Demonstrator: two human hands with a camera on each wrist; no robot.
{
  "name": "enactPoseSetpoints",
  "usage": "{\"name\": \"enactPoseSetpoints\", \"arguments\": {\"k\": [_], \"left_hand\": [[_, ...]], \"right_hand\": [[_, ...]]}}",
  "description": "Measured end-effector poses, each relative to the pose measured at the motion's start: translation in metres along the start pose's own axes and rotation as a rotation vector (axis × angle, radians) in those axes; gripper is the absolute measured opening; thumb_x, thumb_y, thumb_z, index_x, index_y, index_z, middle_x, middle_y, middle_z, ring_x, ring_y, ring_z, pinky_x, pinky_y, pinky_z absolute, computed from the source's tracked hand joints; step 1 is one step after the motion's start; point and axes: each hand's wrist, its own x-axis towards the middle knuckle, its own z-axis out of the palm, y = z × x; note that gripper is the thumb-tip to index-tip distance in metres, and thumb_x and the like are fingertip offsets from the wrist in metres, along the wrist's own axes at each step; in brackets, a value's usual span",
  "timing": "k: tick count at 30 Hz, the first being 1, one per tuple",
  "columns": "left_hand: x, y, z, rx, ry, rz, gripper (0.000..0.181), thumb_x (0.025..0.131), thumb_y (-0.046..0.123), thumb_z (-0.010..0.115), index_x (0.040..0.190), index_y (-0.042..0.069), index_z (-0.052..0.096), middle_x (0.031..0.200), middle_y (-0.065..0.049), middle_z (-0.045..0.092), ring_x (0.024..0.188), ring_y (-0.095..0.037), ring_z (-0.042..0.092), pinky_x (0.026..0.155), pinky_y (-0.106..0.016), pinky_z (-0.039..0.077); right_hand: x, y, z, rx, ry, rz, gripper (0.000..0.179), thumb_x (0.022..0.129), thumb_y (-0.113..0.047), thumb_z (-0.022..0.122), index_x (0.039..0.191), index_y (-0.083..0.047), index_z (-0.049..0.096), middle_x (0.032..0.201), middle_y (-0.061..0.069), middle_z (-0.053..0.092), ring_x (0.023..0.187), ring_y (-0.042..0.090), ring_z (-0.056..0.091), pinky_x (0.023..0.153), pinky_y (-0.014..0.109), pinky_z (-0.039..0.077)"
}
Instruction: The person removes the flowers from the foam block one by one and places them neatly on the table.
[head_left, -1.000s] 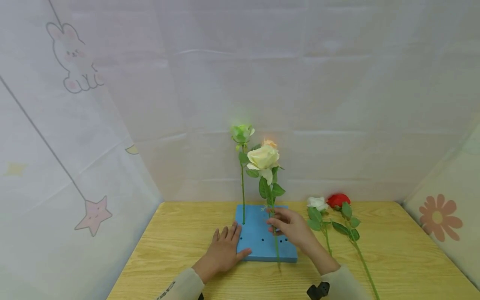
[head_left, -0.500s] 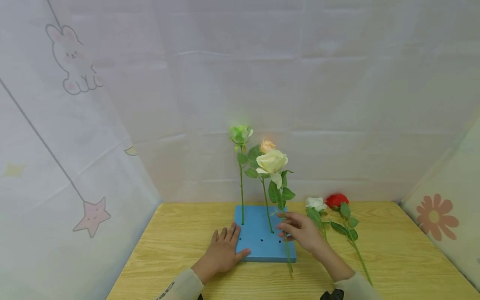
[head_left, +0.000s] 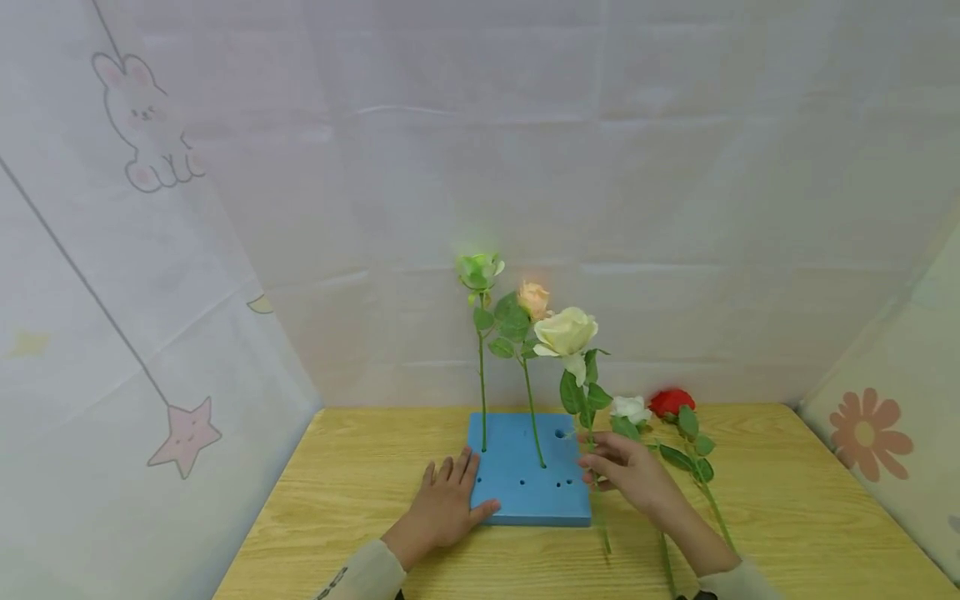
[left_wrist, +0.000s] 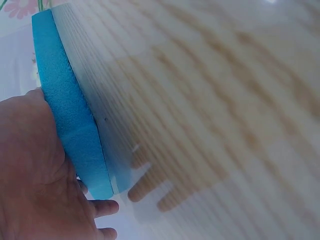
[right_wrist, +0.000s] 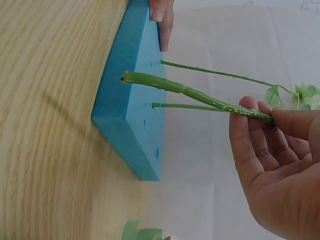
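My right hand point(head_left: 633, 475) pinches the green stem point(right_wrist: 200, 97) of a cream rose point(head_left: 567, 332) between thumb and fingers. The rose is upright, its lower stem end hanging free beside the right edge of a blue foam block point(head_left: 525, 504). With fingers spread, my left hand point(head_left: 446, 500) rests at the block's left edge, thumb on its top. A green rose point(head_left: 481, 272) and a peach rose point(head_left: 533, 298) stand in holes of the block. Several other holes show in its top. In the left wrist view, the palm point(left_wrist: 30, 170) lies against the block's side.
A white rose point(head_left: 630, 409) and a red rose point(head_left: 672, 402) lie on the wooden table point(head_left: 360, 467), right of the block. Their stems run toward the front, partly behind the right arm. A pale printed curtain point(head_left: 420, 167) encloses the back and sides.
My right hand has moved right with the cream rose, from over the block to its right edge. The peach rose's stem has come into view. My left hand stays put.
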Motion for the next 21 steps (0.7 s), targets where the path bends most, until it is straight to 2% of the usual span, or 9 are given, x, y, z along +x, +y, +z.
{"name": "enactPoseSetpoints", "arguments": {"k": [7,15,21], "left_hand": [[0.001,-0.001,0.001,-0.002,0.004,-0.005,0.094,0.098,0.076,0.031,0.164,0.011,0.017,0.17,-0.012,0.014,0.15,-0.045,0.025,0.117,-0.068,0.016],[0.003,-0.006,0.007,0.002,0.028,0.004,0.096,0.096,0.078,0.027,0.164,0.011,0.016,0.17,-0.012,0.012,0.15,-0.046,0.024,0.117,-0.069,0.015],[0.001,-0.002,0.001,-0.006,0.001,-0.005,0.095,0.096,0.078,0.03,0.164,0.012,0.017,0.17,-0.011,0.012,0.151,-0.044,0.024,0.118,-0.068,0.015]], "right_hand": [[-0.01,0.004,-0.012,-0.027,0.019,0.01,0.059,0.099,-0.027,0.069,0.145,0.005,0.05,0.109,0.013,0.072,0.1,0.038,0.07,0.081,0.044,0.06],[-0.022,0.009,-0.029,-0.02,0.037,0.044,0.07,0.098,-0.026,0.07,0.148,0.012,0.039,0.115,0.02,0.07,0.099,0.033,0.072,0.079,0.039,0.061],[-0.031,0.018,-0.046,0.005,0.042,0.104,0.075,0.098,-0.029,0.069,0.151,0.011,0.034,0.121,0.018,0.068,0.104,0.032,0.071,0.084,0.04,0.06]]}}
